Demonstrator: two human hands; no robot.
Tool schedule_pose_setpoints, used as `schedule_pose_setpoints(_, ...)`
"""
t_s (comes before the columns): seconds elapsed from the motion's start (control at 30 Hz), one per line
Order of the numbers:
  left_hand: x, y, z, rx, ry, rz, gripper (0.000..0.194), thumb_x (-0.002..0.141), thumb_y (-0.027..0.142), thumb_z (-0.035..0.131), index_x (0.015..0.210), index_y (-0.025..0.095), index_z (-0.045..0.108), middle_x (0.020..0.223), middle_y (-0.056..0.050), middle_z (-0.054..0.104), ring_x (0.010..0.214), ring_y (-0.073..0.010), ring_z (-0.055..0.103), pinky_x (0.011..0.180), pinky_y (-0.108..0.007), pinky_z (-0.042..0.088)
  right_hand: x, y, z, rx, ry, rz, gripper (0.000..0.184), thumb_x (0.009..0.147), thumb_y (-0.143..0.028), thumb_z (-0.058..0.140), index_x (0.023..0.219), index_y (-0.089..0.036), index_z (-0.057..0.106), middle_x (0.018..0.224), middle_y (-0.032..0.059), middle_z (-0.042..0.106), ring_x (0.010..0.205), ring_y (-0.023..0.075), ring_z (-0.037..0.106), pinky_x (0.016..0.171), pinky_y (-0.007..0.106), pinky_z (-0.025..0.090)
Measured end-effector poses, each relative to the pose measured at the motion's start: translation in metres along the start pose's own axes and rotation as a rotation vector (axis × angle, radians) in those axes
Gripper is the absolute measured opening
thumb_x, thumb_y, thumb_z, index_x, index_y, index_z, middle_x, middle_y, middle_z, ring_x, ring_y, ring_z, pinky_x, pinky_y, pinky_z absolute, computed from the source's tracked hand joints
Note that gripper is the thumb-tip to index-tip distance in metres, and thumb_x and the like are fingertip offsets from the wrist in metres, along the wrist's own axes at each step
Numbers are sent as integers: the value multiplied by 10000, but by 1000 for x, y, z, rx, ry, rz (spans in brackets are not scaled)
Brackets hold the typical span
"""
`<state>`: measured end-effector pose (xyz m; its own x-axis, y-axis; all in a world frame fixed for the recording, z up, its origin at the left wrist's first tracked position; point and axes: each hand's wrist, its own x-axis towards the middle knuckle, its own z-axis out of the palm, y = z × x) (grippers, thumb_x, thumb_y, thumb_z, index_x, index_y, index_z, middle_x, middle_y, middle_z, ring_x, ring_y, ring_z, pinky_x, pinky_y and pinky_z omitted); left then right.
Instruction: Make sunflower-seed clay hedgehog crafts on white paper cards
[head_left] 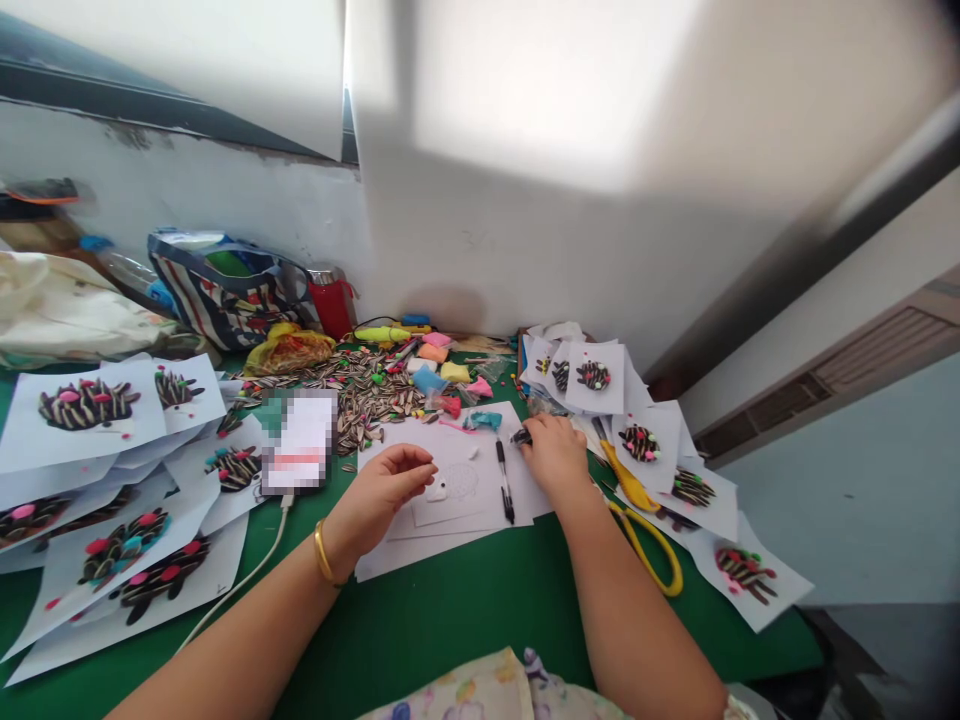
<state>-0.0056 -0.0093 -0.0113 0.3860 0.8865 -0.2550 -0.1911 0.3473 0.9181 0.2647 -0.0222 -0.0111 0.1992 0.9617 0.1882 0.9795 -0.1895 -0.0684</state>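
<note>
My left hand, a gold bangle at its wrist, hovers over the white paper with thumb and fingertips pinched together. Whatever may be between them is too small to make out. Beneath lies a smaller sheet with a faint outline drawing and a white piece with a black dot. At the paper's right side, the fingers of my right hand curl onto a small black lump, partly hidden. A black pen rests between the hands. Blue clay sits on the paper's far edge.
Striped seeds and coloured clay packets lie at the back. Seed-decorated cards spread left and right. Yellow-handled scissors lie beside my right forearm. A phone with a cable and a red flask stand left.
</note>
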Motion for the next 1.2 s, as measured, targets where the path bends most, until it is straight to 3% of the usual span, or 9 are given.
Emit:
schedule_pose_setpoints(0.13, -2, 1, 2, 102, 24, 68, 301, 690, 338, 800, 882, 182, 629, 826, -10, 637, 742, -125, 605, 661, -230, 468, -3, -11, -5, 117, 79, -53, 138, 850, -241, 626, 983, -213, 653, 1111, 82, 662, 1053, 288, 530, 864, 428, 389)
schedule_pose_setpoints(0.23, -4, 2, 5, 191, 58, 161, 279, 702, 353, 781, 858, 179, 630, 818, -21, 657, 748, -147, 617, 662, -249, 477, -11, -28, -8, 340, 122, -246, 195, 848, -220, 630, 1042, -203, 628, 1098, 77, 669, 1044, 259, 551, 897, 394, 409)
schedule_pose_setpoints(0.33, -7, 3, 9, 287, 82, 282, 232, 717, 354, 754, 840, 184, 655, 847, -42, 690, 782, -178, 629, 703, -288, 499, -23, -48, -8, 525, 80, -427, 245, 838, -187, 634, 1081, -202, 614, 1075, 69, 677, 1013, 232, 581, 899, 365, 434)
schedule_pose_setpoints(0.4, -9, 4, 10, 397, 95, 365, 181, 744, 337, 720, 847, 192, 686, 864, -50, 703, 785, -190, 630, 716, -306, 502, -31, -57, -7, 592, 46, -470, 244, 845, -182, 625, 1088, -203, 612, 1050, 67, 682, 985, 227, 597, 886, 362, 449)
schedule_pose_setpoints(0.53, -11, 4, 8, 594, 107, 463, 129, 798, 312, 659, 860, 217, 721, 866, -44, 713, 772, -193, 621, 716, -306, 487, -37, -64, -7, 664, 24, -474, 228, 871, -189, 597, 1099, -202, 609, 1061, 77, 681, 994, 228, 607, 885, 366, 464)
schedule_pose_setpoints(0.8, -4, 0, 1, 776, 118, 500, 118, 830, 291, 628, 856, 237, 729, 870, -36, 722, 824, -203, 632, 783, -311, 478, -39, -68, -5, 786, -36, -447, 164, 913, -206, 523, 1055, -202, 606, 1024, 61, 661, 948, 198, 598, 832, 324, 471)
schedule_pose_setpoints(1.0, -6, 3, 3, 822, -19, 582, 228, 912, 320, 532, 884, 216, 732, 916, -67, 668, 883, -199, 610, 823, -312, 478, -42, -72, -3, 851, -82, -386, 156, 916, -201, 489, 1025, -200, 601, 982, 47, 652, 905, 183, 592, 800, 307, 466)
schedule_pose_setpoints(1.2, -13, 3, 4, 1065, -48, 706, 304, 941, 318, 467, 1130, 237, 691, 1096, -101, 617, 1051, -235, 553, 961, -365, 431, -42, -74, -1, 955, -141, -341, 154, 920, -216, 468, 980, -210, 610, 927, 23, 662, 847, 168, 604, 752, 285, 474)
